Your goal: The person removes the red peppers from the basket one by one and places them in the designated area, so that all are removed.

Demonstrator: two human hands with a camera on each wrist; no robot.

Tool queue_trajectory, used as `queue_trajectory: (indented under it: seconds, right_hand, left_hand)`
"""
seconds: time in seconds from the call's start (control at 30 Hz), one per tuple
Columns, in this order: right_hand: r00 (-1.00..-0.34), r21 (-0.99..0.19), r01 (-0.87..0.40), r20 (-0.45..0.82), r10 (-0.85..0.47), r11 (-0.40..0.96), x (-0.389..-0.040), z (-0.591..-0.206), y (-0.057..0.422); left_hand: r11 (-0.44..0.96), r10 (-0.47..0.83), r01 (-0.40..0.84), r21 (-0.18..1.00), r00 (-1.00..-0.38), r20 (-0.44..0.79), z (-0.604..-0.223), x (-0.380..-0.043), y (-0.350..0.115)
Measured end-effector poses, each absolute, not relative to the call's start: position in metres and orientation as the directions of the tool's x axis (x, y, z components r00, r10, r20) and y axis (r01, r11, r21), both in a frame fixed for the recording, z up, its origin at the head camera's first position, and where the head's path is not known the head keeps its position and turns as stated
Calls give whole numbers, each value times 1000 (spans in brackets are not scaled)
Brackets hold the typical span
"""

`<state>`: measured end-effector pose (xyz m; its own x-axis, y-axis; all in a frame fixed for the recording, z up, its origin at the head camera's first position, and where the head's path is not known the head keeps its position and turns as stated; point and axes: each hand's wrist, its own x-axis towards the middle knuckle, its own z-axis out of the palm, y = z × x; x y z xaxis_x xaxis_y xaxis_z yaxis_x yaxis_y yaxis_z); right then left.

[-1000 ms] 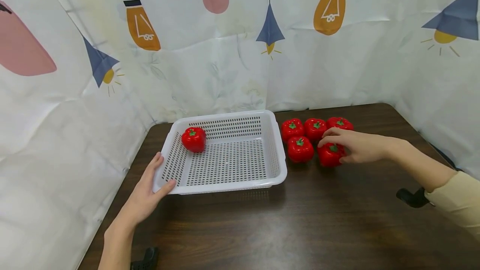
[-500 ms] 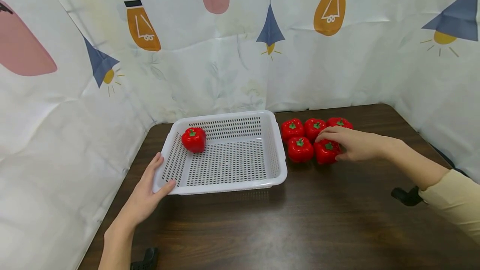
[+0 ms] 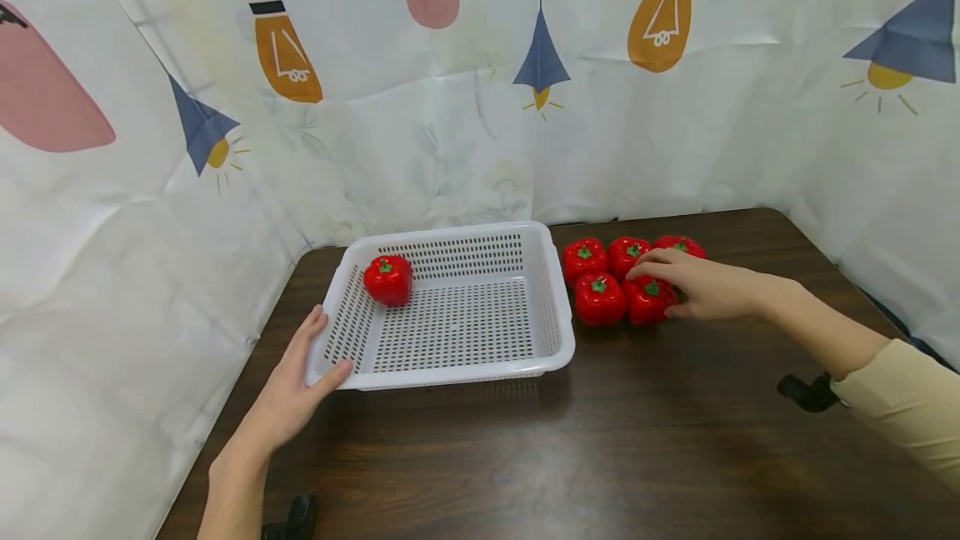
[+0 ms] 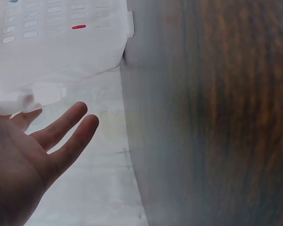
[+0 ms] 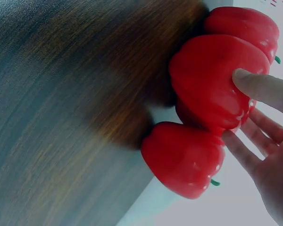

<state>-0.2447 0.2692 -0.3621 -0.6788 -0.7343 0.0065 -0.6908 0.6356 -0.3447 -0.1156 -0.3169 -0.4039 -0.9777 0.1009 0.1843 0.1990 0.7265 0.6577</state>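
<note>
My left hand rests at the near left corner of a white perforated plastic basket, thumb and fingers spread along the rim. In the left wrist view, the fingers look straight and spread apart. One red bell pepper sits in the basket's far left part. To the right of the basket, my right hand holds a red bell pepper between thumb and fingers. The right wrist view shows the thumb against the side of this pepper; some fingertips are hidden behind it.
Beside the held pepper stands another bell pepper. Behind them is a row of bell peppers: left, middle and right, partly covered by the hand. A dark wooden table meets a printed white curtain.
My right hand has moved left with its bell pepper, bringing it close against the neighbouring front pepper. The left hand and the basket have stayed in place.
</note>
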Motion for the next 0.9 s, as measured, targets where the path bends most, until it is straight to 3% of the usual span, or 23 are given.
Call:
queue_trajectory:
  seconds: [0.3, 0.9]
  right_hand:
    - [-697, -329, -677, -2, -717, 659, -246, -352, 267]
    - [-581, -281, -791, 68, -811, 543, -261, -315, 222]
  left_hand:
    - [733, 100, 197, 651, -978, 183, -404, -116, -317]
    - [736, 98, 194, 649, -979, 181, -404, -117, -318]
